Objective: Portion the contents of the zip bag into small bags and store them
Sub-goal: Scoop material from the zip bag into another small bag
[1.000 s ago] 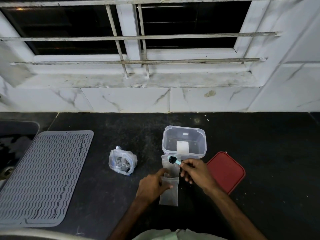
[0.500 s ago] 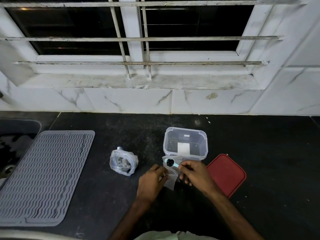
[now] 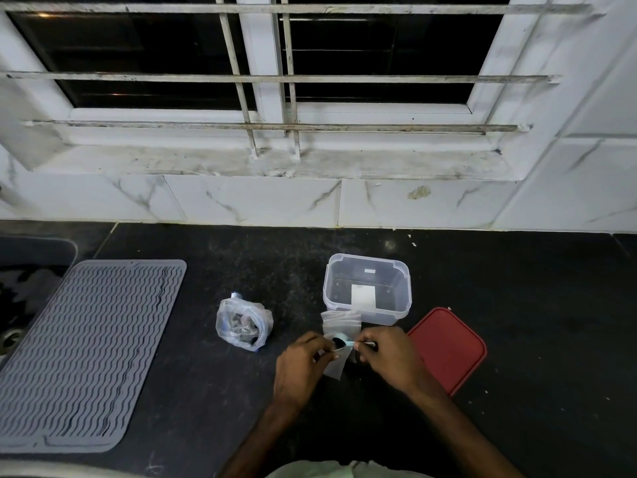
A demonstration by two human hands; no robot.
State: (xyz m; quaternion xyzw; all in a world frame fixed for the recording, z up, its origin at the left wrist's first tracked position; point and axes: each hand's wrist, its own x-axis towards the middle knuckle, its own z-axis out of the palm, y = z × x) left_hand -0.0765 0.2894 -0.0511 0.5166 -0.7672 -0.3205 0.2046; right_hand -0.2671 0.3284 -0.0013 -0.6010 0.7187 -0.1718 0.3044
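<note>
**Scoop at the mouth of a small bag**

I am watching both hands working close together at the near middle of the dark counter (image 3: 517, 305). The left hand (image 3: 303, 360) is pinching the small bag (image 3: 335, 366) by its upper edge, thumb against fingers. I am reading that as holding the mouth open and steady for the load. The right hand (image 3: 389, 357) is gripping the handle of a teal scoop (image 3: 341, 341), fingers curled round it. The bowl is carrying something dark and is sitting right at the bag's mouth.

A piece of clear plastic with zip lines (image 3: 342, 320) is showing just beyond the hands, against the clear container (image 3: 368, 267). I cannot tell whether it is a second bag or the top of the same one.

The zip bag (image 3: 243, 324) is lying crumpled to the left, apart from the hands, with dark contents inside. The container is standing open just behind the work, and its red lid (image 3: 448, 350) is lying flat beside the right hand. I am guessing both are waiting for filled bags. A grey ribbed mat (image 3: 86, 353) is lying far left. Nothing is blocking the pour.
</note>
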